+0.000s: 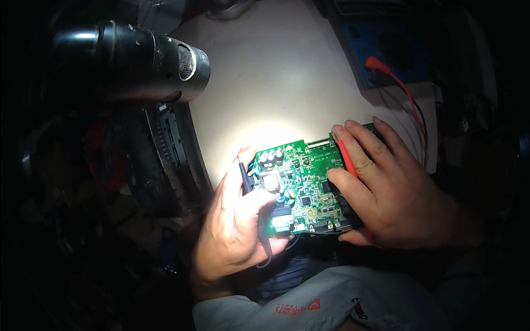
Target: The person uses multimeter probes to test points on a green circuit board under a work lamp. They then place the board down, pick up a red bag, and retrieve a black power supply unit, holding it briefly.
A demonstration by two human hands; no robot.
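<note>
A green circuit board (314, 171) crowded with small parts is held up between my two hands, brightly lit on its left half. My left hand (223, 234) grips its left end, with a black test probe (246, 177) lying along the fingers and thumb. Over the right end rests my right hand (397, 190), its fingers and thumb closed round a red test probe (346, 157) and touching the board. That hand covers the red probe's lower part. A black lead (298, 237) runs below the board's near edge. Whether either probe tip touches a contact cannot be made out.
A thick dark metal cylinder (138, 63) juts in from the upper left. At the upper right lies a blue-cased multimeter (359, 52), with a red plug (377, 65) and leads beside it. Below sits a pale work surface (276, 60). Dark equipment (171, 149) stands along its left edge.
</note>
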